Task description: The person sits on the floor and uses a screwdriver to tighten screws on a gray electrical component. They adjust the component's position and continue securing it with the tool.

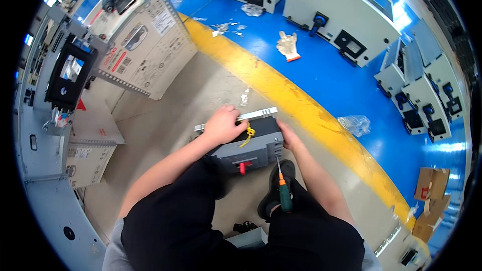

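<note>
Grey breaker unit [248,148] sits on the beige floor just in front of the knees, red lever on its near face, small yellow tie on its dark top. Left hand [223,124] lies clenched over the unit's top left corner, gripping it. Right hand [288,138] is pressed against the unit's right side; fingers mostly hidden behind it, so can't tell if it's grasping or just bracing. Metal rail [251,116] lies touching the unit's far edge. Green-and-orange screwdriver [283,190] rests on the right thigh, tip toward the unit, not held. Containers: big cardboard box [145,45] upper left, closed, contents not visible; flattened brown cartons [432,195] lower right on the blue floor. A stray white work glove [288,46] beyond the yellow stripe [301,105].
</note>
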{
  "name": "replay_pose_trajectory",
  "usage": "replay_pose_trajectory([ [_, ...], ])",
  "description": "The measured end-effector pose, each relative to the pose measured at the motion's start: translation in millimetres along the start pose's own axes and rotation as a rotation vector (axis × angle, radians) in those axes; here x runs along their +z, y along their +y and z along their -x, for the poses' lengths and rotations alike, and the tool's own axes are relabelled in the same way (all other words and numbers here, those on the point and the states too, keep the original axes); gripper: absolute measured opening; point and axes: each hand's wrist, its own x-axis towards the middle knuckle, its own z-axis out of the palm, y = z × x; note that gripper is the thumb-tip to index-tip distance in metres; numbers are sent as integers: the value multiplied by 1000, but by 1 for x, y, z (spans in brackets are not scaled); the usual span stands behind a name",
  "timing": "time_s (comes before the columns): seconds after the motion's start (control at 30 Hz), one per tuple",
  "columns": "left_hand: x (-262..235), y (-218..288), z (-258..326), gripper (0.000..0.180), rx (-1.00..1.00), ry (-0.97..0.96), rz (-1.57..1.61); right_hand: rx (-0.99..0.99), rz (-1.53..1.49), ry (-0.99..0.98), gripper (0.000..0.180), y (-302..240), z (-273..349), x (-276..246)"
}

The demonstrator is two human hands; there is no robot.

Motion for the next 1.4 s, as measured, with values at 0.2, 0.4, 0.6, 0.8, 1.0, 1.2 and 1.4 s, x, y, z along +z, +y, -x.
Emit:
replay_pose_trajectory([
  [0.2,-6,-3,-2,41,-69,-87,50,-50,78,56,54,3,-3,3],
  [0.4,-14,-25,-41,57,-322,-541,439,-124,165,218,58,13,-4,0],
  [0.6,29,-123,-95,65,-372,-611,261,-73,138,283,64,16,-11,25],
  [0.8,82,-86,-114,54,-354,-553,-159,-143,268,292,68,26,-17,-16],
  [1.0,111,-123,-125,41,-477,-521,-6,-93,151,293,59,31,-13,-13],
  [1.2,108,-173,-109,34,-526,-364,372,-93,64,256,54,24,-14,14],
  [1.4,87,-102,-132,36,-579,-465,709,-104,133,280,49,18,-7,-11],
])
